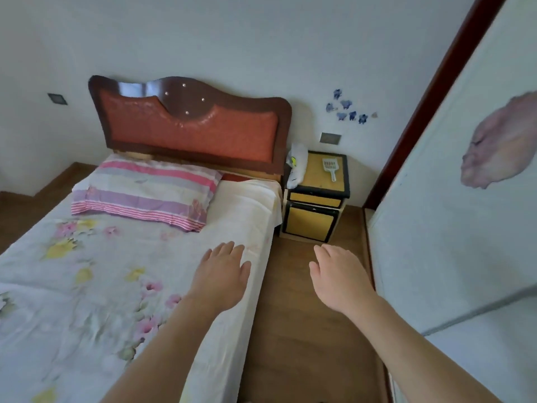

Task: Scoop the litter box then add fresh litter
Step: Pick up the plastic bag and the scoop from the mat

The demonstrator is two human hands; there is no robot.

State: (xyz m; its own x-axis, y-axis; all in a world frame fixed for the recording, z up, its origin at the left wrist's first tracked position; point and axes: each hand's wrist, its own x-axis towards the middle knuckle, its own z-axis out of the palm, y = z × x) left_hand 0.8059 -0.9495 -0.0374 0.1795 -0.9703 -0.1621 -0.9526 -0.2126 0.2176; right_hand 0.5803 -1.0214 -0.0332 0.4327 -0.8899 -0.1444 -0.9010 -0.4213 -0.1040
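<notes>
While both bare arms reach forward from the bottom of the frame, neither hand holds anything. Left hand point(222, 274): palm down over the right edge of the bed point(116, 257), fingers point(225, 250) straight and slightly spread; contact with the sheet cannot be told. Right hand point(338, 279): palm down above the wooden floor point(296, 330), fingers straight, close together.

Scoop point(330, 167): pale plastic, lying flat on top of the yellow bedside cabinet point(311, 219), centre right of the frame, handle toward the camera, well apart from both hands. White bag point(297, 167): on the cabinet's left edge, next to the headboard point(191, 123); contents cannot be told. Striped pillow point(145, 190): at the head of the bed.
</notes>
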